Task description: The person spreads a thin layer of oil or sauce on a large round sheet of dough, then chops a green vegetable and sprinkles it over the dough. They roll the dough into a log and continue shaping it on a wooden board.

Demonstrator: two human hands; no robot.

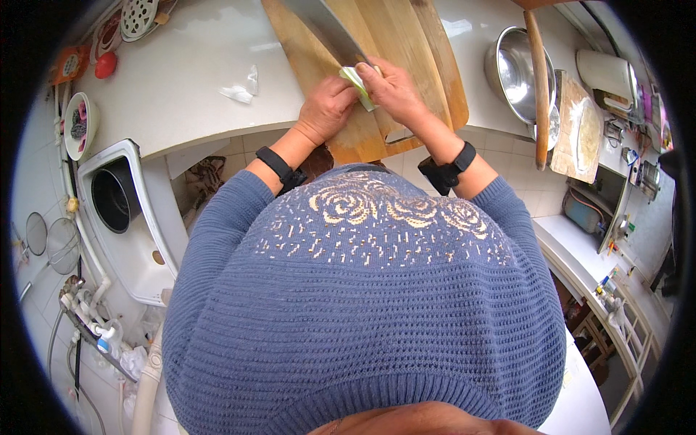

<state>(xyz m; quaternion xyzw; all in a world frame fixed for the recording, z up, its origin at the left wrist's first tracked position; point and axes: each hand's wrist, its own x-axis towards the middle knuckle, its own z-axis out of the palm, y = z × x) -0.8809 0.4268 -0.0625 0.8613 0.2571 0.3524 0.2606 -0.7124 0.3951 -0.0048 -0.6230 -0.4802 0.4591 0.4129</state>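
My right hand (392, 89) is closed around the handle of a broad-bladed kitchen knife (331, 32). The blade points away from me and runs out past the top of the view. Between my two hands is a pale green and white strip (358, 86), possibly a piece of leek or scallion. The fingers of my left hand (328, 107) pinch its left side, while my right thumb lies against its upper part. Both hands are above the near part of a wooden cutting board (402, 32), whose slotted end overhangs the counter edge. Fingertips of the left hand are hidden.
Clear plastic scraps (242, 89) lie on the white counter (179, 70). To the right are a steel bowl (511, 70), a rolling pin (538, 92) across it and a floury board (579, 130). At left, a small bowl (89, 122) stands near a sink (147, 255) holding a dark pot (111, 196).
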